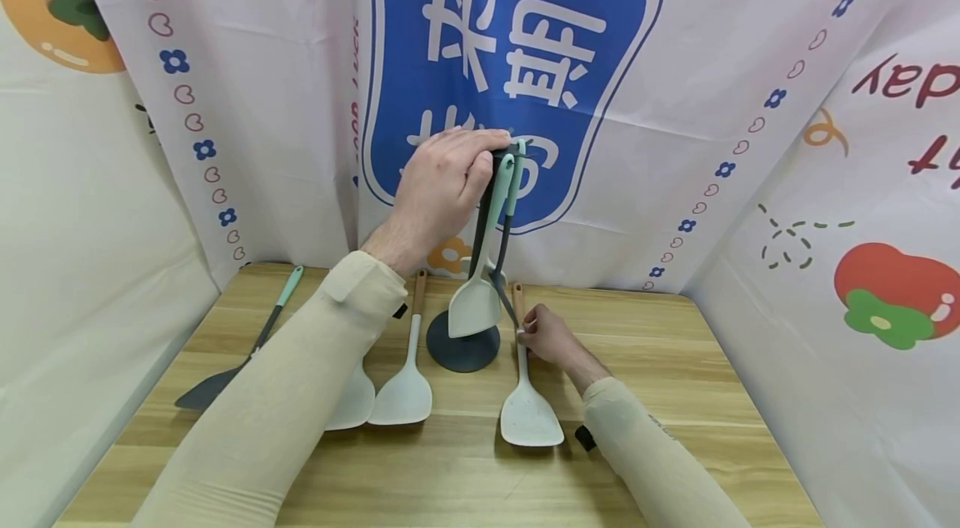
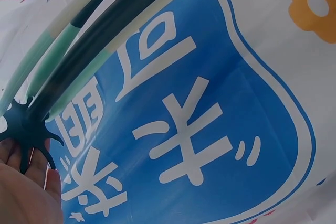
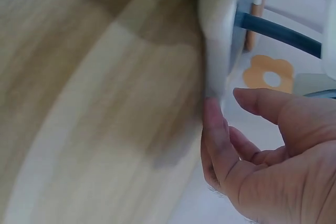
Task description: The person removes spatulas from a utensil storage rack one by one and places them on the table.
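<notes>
My left hand (image 1: 450,178) grips the hooked top (image 2: 23,121) of a dark utensil stand, whose round base (image 1: 465,356) rests on the wooden table. From its hooks hang a white spatula (image 1: 474,310) with a mint handle and a utensil with a mint handle and dark shaft (image 1: 503,249). To the right of the base, a white spatula (image 1: 531,420) with a wooden handle lies on the table. At its shaft is my right hand (image 1: 551,335); in the right wrist view the fingertips (image 3: 212,114) touch the shaft's edge, the thumb standing apart.
Left of the stand lie two white spatulas, one in full view (image 1: 405,399) and one (image 1: 356,405) partly behind my left sleeve. A dark grey spatula (image 1: 210,389) with a mint handle lies farther left. Printed cloth (image 1: 637,178) hangs behind the table (image 1: 637,411) and along both sides.
</notes>
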A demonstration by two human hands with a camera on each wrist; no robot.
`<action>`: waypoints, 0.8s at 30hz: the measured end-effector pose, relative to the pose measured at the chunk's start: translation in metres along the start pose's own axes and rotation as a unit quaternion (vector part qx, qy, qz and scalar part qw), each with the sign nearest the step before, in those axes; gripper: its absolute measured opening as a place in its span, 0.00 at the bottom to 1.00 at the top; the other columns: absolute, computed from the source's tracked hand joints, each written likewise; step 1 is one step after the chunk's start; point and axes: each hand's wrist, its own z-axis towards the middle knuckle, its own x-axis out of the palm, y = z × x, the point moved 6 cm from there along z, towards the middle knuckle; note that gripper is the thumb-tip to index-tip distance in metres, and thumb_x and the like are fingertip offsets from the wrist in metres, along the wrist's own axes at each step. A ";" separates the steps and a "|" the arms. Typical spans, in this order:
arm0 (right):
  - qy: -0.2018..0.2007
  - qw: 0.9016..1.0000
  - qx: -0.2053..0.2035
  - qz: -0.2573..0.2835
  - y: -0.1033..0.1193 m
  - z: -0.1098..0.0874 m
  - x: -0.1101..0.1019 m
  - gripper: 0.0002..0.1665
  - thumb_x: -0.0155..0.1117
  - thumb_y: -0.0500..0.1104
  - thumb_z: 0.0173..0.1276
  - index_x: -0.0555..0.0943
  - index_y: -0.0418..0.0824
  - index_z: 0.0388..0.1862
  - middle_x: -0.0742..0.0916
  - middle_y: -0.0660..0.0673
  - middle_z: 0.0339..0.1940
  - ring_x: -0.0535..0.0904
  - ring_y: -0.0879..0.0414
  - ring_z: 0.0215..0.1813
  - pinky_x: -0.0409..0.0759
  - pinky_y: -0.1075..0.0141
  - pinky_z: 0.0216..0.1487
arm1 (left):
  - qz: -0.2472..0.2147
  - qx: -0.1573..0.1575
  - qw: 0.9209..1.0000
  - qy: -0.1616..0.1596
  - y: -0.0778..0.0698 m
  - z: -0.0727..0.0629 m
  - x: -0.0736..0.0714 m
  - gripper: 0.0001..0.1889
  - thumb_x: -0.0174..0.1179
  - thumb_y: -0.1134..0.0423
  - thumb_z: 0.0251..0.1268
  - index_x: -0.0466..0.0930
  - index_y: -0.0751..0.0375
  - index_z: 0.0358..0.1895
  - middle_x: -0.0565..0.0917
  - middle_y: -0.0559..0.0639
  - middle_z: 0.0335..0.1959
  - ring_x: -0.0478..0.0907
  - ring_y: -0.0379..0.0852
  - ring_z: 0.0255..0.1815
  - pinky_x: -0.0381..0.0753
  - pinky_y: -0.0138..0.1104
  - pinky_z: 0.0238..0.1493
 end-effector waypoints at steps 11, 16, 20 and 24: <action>-0.046 0.997 -0.063 0.010 -0.004 0.026 -0.020 0.23 0.76 0.42 0.84 0.80 0.33 0.68 0.90 0.38 0.46 0.89 0.47 0.40 0.89 0.59 0.37 | -0.001 0.002 1.000 -0.004 -0.001 0.000 0.000 0.29 0.41 0.52 0.95 0.87 0.54 0.80 0.90 0.50 0.80 0.82 0.54 0.87 0.68 0.47 0.99; -0.076 0.995 -0.057 0.039 0.072 -0.028 -0.045 0.20 0.72 0.34 0.85 0.77 0.27 0.67 0.87 0.36 0.47 0.90 0.44 0.46 0.87 0.66 0.40 | 0.000 0.004 1.000 -0.006 -0.001 0.000 0.000 0.29 0.41 0.52 0.96 0.87 0.54 0.79 0.90 0.50 0.79 0.82 0.54 0.87 0.68 0.46 0.99; -0.109 0.990 -0.076 0.042 0.095 -0.039 -0.055 0.17 0.70 0.31 0.85 0.79 0.26 0.65 0.87 0.37 0.46 0.91 0.41 0.50 0.88 0.66 0.46 | 0.001 0.005 1.000 -0.009 -0.001 0.000 0.000 0.29 0.41 0.52 0.95 0.87 0.55 0.79 0.90 0.50 0.79 0.83 0.54 0.87 0.69 0.46 0.99; -0.130 0.986 -0.094 0.054 0.108 -0.043 -0.064 0.16 0.69 0.33 0.85 0.80 0.28 0.65 0.88 0.35 0.49 0.92 0.37 0.53 0.90 0.60 0.52 | 0.000 0.007 1.000 -0.010 0.000 0.000 0.000 0.29 0.41 0.52 0.95 0.87 0.55 0.80 0.90 0.50 0.79 0.83 0.54 0.86 0.69 0.46 0.98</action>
